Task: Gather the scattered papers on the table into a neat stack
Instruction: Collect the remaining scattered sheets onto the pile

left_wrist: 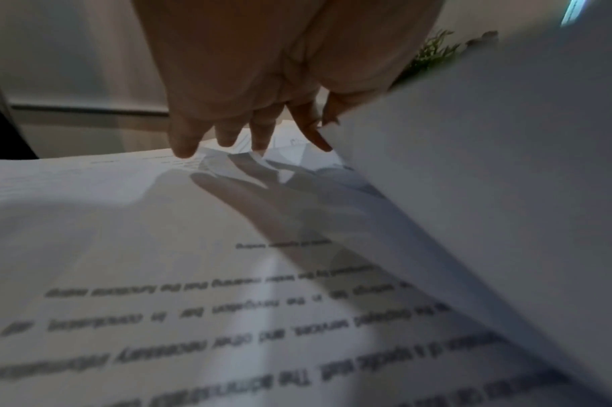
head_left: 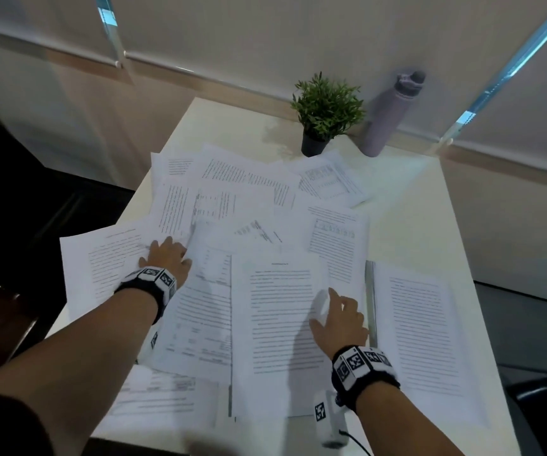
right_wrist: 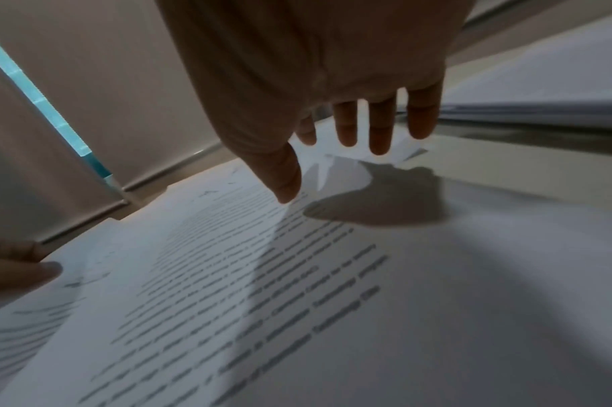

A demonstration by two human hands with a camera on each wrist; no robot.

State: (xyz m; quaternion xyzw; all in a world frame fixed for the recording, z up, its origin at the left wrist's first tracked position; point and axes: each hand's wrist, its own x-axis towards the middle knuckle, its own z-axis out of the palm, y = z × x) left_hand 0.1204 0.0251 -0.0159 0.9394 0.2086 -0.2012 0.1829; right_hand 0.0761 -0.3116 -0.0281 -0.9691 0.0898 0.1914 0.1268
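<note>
Many printed white papers [head_left: 259, 205] lie scattered and overlapping across the white table [head_left: 410, 212]. My left hand [head_left: 167, 258] rests flat on a sheet [head_left: 111, 258] at the left edge. Its straight fingers [left_wrist: 184, 146] touch the page, and a neighbouring sheet [left_wrist: 489, 165] curls up against its thumb side. My right hand [head_left: 339, 320] is spread over the big central sheet [head_left: 278, 324], near that sheet's raised right edge. The fingers [right_wrist: 379, 132] are straight, and the thumb tip [right_wrist: 287, 190] touches the page. One more sheet [head_left: 423, 340] lies alone at the right.
A small potted plant [head_left: 326, 110] and a lilac bottle [head_left: 387, 120] stand at the table's far side, just behind the papers. Some sheets overhang the left and near table edges. Bare tabletop shows at the far right. A dark floor lies to the left.
</note>
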